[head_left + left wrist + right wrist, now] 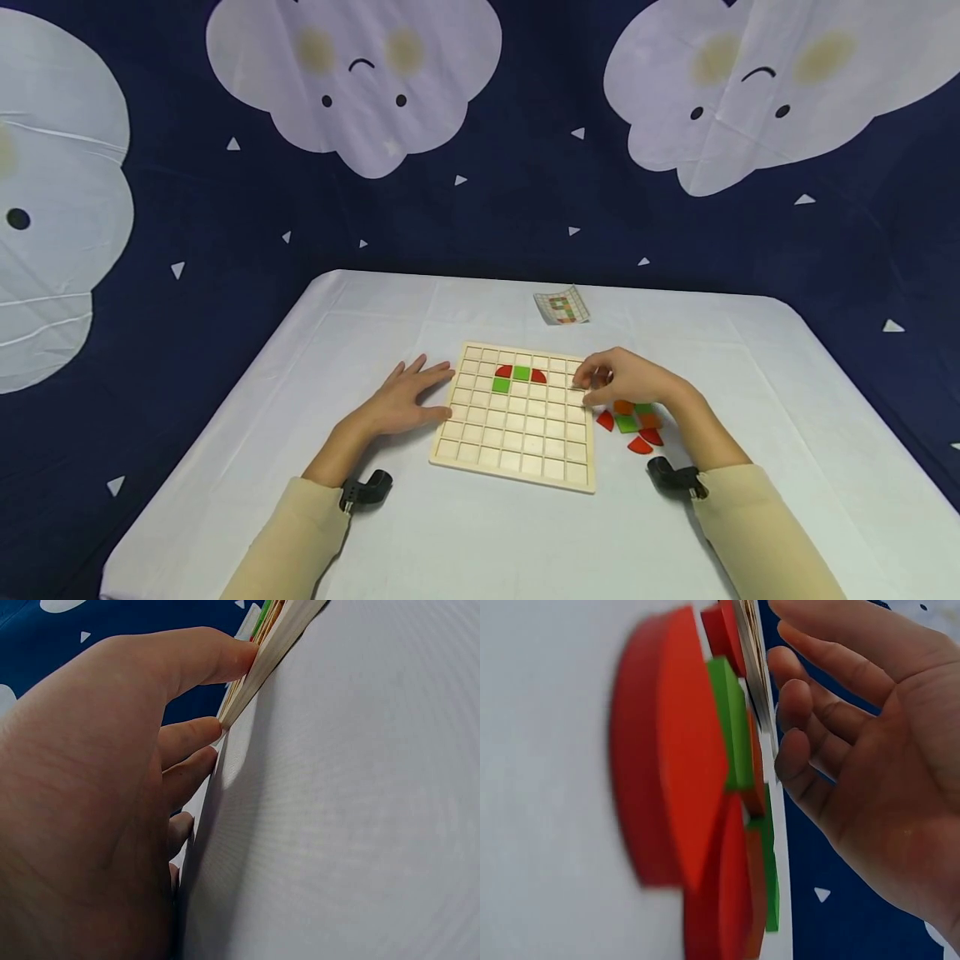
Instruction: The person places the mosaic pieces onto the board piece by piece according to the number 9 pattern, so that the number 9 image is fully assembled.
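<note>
A square wooden grid board (486,437) lies on the table. Set in its upper cells are two green squares (501,385) and two red quarter-round pieces (538,377). My left hand (401,402) rests along the board's left side, thumb and fingertips at the rim with the fingers fairly straight. Over the right edge of the board hovers my right hand (626,377), its fingers loosely bent and a gap between thumb and fingertips; no piece shows there. Just below it is a loose pile with green squares (626,424), orange pieces (622,407) and red quarter-rounds (690,750).
Behind the board a small pattern card (562,307) with a coloured grid design lies on the white tablecloth (420,533). A dark blue cloth with clouds (525,208) hangs beyond the table. Each wrist wears a black camera mount (367,488).
</note>
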Demonstrator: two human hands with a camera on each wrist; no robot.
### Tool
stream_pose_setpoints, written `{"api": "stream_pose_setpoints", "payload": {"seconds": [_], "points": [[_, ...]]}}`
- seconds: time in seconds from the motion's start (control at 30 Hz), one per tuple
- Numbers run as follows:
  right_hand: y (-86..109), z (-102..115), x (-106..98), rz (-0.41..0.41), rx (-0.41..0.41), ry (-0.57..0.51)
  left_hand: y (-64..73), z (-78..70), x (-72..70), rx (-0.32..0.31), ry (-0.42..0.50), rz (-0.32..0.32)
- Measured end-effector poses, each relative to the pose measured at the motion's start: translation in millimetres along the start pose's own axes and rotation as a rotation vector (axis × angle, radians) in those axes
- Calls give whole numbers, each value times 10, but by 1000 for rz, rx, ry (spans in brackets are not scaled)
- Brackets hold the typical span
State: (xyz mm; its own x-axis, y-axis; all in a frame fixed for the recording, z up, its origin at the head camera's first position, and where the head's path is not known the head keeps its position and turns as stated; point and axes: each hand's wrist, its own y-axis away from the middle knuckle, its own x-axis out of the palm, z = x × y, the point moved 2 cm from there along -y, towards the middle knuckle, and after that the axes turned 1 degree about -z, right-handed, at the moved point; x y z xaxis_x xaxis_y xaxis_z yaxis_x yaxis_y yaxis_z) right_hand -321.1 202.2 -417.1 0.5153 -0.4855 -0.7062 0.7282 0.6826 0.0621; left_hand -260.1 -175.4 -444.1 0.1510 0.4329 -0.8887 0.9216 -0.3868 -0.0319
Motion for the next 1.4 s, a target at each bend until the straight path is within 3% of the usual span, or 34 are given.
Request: {"api": "stream_pose_setpoints", "payload": {"seconds": [0.5, 0.87, 1.2, 1.4], "points": [[92, -109, -68, 66, 91, 28, -5, -13, -18, 3, 2, 2], [143, -254, -136, 41, 119, -35, -5, 5, 1, -3, -2, 9], [219, -173, -153, 166, 131, -25, -23, 21, 0, 6, -11, 6], [186, -140, -121, 175, 159, -24, -18, 27, 4, 8, -8, 9]]}}
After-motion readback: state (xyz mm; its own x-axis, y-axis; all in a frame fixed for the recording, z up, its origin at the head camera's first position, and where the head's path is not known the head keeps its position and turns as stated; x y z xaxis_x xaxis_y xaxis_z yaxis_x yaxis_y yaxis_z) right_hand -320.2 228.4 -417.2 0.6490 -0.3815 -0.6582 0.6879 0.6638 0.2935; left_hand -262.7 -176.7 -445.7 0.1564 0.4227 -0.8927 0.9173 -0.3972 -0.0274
